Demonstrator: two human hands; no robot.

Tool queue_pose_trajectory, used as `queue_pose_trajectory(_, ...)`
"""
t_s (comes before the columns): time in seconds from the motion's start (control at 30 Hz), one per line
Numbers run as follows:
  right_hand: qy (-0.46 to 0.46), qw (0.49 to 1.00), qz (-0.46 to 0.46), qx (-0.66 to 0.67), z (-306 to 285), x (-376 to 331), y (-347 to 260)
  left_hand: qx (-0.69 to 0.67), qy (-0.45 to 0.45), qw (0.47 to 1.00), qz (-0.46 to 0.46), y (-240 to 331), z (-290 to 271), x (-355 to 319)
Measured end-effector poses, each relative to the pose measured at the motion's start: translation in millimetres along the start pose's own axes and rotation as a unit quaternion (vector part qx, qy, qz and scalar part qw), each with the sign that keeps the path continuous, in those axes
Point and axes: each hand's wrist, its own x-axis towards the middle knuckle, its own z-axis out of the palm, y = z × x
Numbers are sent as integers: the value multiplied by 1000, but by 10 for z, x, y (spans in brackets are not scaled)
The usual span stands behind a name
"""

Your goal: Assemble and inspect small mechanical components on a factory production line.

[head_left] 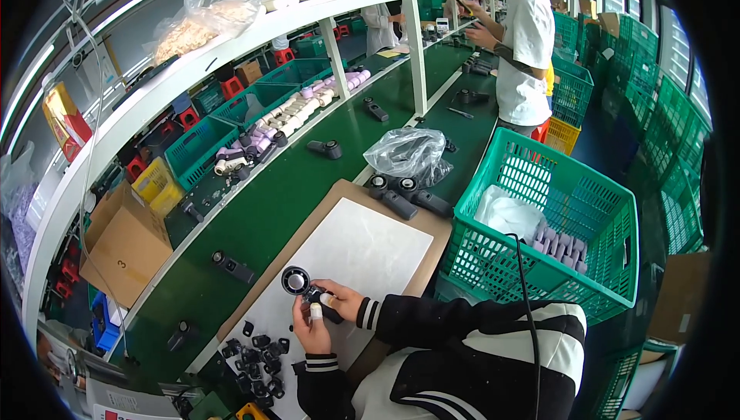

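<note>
Head view, looking down on a long green table under white shelving. Low in the middle, the person's 2 hands meet over a white sheet laid on a brown board. The left hand and the right hand together hold a small black handle-shaped part with a round ring end, just above the sheet. The fingers of both hands are curled closed around this part; pale tape wraps 2 fingertips. Just left of the hands, a pile of small black clips lies on the sheet. Further up the board, 2 more black handle parts lie side by side, near a crumpled clear plastic bag. To the right stands a green mesh basket holding pale purple pieces. At the far end of the table, another person in a white shirt stands working.
</note>
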Motion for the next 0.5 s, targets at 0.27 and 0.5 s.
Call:
queue_pose_trajectory(0.27,-29,982,56,178,-41,-1,60,70,7,993,90,134,93,-33)
queue_pose_trajectory(0.5,-11,970,68,233,27,-72,44,-15,8,1000,26,114,147,30)
